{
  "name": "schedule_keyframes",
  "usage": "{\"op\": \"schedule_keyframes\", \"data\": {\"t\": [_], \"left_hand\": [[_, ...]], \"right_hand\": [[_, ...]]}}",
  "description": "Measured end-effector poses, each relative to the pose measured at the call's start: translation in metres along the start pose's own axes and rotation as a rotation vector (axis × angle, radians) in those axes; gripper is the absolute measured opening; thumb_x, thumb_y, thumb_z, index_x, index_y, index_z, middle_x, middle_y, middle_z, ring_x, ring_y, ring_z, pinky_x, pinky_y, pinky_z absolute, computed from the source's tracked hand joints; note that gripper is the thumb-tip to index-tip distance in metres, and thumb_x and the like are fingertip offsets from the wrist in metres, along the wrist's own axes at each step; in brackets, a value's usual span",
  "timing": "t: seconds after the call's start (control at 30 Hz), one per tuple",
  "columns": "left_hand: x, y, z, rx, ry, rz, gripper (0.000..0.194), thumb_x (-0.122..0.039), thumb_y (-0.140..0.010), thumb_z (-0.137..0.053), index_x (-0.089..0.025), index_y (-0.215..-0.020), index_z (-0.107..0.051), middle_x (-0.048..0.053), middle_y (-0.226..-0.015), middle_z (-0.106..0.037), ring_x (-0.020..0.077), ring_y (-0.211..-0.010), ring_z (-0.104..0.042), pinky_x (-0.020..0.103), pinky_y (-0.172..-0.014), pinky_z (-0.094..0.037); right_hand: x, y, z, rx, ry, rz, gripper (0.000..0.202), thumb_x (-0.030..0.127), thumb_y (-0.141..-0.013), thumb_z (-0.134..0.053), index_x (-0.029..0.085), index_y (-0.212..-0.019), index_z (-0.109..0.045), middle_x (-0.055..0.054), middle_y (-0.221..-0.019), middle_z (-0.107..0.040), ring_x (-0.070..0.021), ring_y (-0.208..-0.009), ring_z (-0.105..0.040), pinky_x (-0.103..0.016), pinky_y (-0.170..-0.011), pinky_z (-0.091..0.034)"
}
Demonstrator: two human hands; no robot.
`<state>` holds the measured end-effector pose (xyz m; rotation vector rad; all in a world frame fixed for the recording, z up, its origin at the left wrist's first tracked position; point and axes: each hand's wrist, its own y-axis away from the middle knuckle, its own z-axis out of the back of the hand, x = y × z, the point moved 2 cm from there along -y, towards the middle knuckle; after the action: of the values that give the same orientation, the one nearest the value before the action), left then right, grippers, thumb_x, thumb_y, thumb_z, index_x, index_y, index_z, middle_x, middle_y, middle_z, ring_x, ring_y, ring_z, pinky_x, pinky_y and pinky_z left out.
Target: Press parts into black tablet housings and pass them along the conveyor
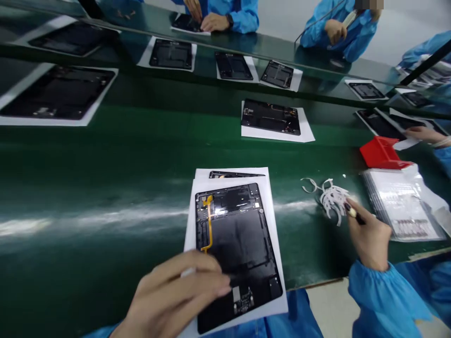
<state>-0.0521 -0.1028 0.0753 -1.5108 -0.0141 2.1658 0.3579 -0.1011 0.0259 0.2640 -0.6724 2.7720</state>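
Note:
A black tablet back housing (236, 239), with an orange flex cable (210, 225) along its left side, lies on white paper sheets (273, 230) in front of me. Part of another dark housing (236, 174) shows behind it. Over the lower left of the front housing is my left hand (176, 295), fingers stretched out and slightly blurred. A small white bit (188, 272) shows between its fingers; what it is I cannot make out. My right hand (369, 232) grips a small dark and pale pen-like tool (353, 212) beside a pile of curled white strips (331, 198).
A red bin (380, 152) and a stack of clear plastic bags (405, 202) are at the right. Another housing on paper (271, 117) lies on the green bench (105, 173). More housings lie along the raised shelf. Co-workers in blue work opposite; another person's hand (424, 134) reaches in at far right.

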Motion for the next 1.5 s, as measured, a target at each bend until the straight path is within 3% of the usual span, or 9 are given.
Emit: {"op": "schedule_keyframes", "data": {"t": [0.07,0.13,0.23,0.37,0.57,0.77,1.3,1.37,1.5], "left_hand": [[0.013,-0.023,0.0,-0.023,-0.032,-0.013,0.013,-0.017,-0.082,-0.07,-0.028,-0.088,-0.074,0.002,-0.081,-0.067,0.0149,-0.071,-0.065,0.023,-0.06,-0.053],[0.029,-0.042,-0.003,-0.017,-0.052,0.034,0.004,-0.021,-0.082,-0.071,-0.024,-0.082,-0.074,0.002,-0.081,-0.065,0.0149,-0.073,-0.063,0.025,-0.065,-0.052],[0.055,-0.061,-0.012,0.044,-0.123,0.121,0.004,-0.025,-0.081,-0.073,-0.022,-0.077,-0.073,0.004,-0.09,-0.064,0.0181,-0.086,-0.062,0.032,-0.079,-0.05],[0.074,-0.067,-0.022,0.065,-0.234,0.202,0.005,-0.023,-0.079,-0.074,-0.021,-0.075,-0.072,0.004,-0.102,-0.063,0.0224,-0.1,-0.059,0.039,-0.09,-0.044],[0.075,-0.066,-0.028,0.069,-0.319,0.209,0.006,-0.025,-0.079,-0.075,-0.022,-0.076,-0.071,0.003,-0.101,-0.064,0.0234,-0.099,-0.058,0.04,-0.089,-0.04],[0.077,-0.067,-0.032,0.066,-0.383,0.229,0.008,-0.027,-0.08,-0.075,-0.021,-0.075,-0.07,0.003,-0.098,-0.064,0.0236,-0.098,-0.058,0.039,-0.087,-0.039],[0.079,-0.066,-0.034,0.053,-0.401,0.212,0.011,-0.029,-0.08,-0.074,-0.021,-0.076,-0.067,0.001,-0.095,-0.063,0.022,-0.096,-0.057,0.038,-0.086,-0.038],[0.08,-0.066,-0.034,0.051,-0.403,0.213,0.013,-0.029,-0.079,-0.075,-0.021,-0.078,-0.065,0.001,-0.095,-0.064,0.0217,-0.096,-0.057,0.038,-0.086,-0.038],[0.08,-0.064,-0.035,0.06,-0.404,0.19,0.019,-0.03,-0.08,-0.075,-0.02,-0.085,-0.06,0.002,-0.095,-0.064,0.0223,-0.096,-0.056,0.038,-0.085,-0.04]], "right_hand": [[0.019,0.01,0.01,-0.062,0.053,0.02,0.039,0.041,-0.089,-0.053,0.014,-0.109,-0.073,-0.012,-0.078,-0.074,-0.0216,-0.056,-0.066,-0.029,-0.051,-0.046],[0.052,0.022,0.014,-0.036,-0.036,0.121,0.033,0.038,-0.09,-0.054,0.017,-0.108,-0.072,-0.01,-0.081,-0.074,-0.0209,-0.06,-0.068,-0.028,-0.055,-0.05],[0.111,0.046,0.004,0.327,-0.425,0.468,0.027,0.019,-0.093,-0.048,0.02,-0.113,-0.067,-0.007,-0.101,-0.073,-0.0174,-0.082,-0.071,-0.025,-0.071,-0.057],[0.154,0.068,-0.016,0.474,-0.505,0.642,0.037,0.008,-0.091,-0.038,0.016,-0.117,-0.064,-0.011,-0.115,-0.066,-0.0168,-0.083,-0.07,-0.027,-0.069,-0.06],[0.152,0.074,-0.032,0.515,-0.456,0.685,0.042,0.006,-0.088,-0.036,0.017,-0.116,-0.065,-0.011,-0.118,-0.065,-0.0162,-0.082,-0.07,-0.028,-0.07,-0.061],[0.147,0.078,-0.035,0.528,-0.483,0.692,0.046,0.004,-0.086,-0.035,0.017,-0.122,-0.062,-0.011,-0.121,-0.064,-0.0174,-0.091,-0.069,-0.03,-0.075,-0.06],[0.147,0.076,-0.034,0.521,-0.468,0.704,0.042,0.008,-0.091,-0.035,0.018,-0.122,-0.061,-0.011,-0.121,-0.063,-0.0167,-0.087,-0.069,-0.029,-0.073,-0.059],[0.149,0.075,-0.026,0.486,-0.467,0.725,0.036,0.011,-0.094,-0.038,0.016,-0.121,-0.062,-0.012,-0.113,-0.065,-0.0167,-0.083,-0.069,-0.028,-0.07,-0.058],[0.16,0.081,-0.007,0.499,-0.447,0.929,0.029,0.019,-0.098,-0.047,0.011,-0.121,-0.062,-0.001,-0.066,-0.061,-0.0132,-0.056,-0.061,-0.025,-0.054,-0.05]]}}
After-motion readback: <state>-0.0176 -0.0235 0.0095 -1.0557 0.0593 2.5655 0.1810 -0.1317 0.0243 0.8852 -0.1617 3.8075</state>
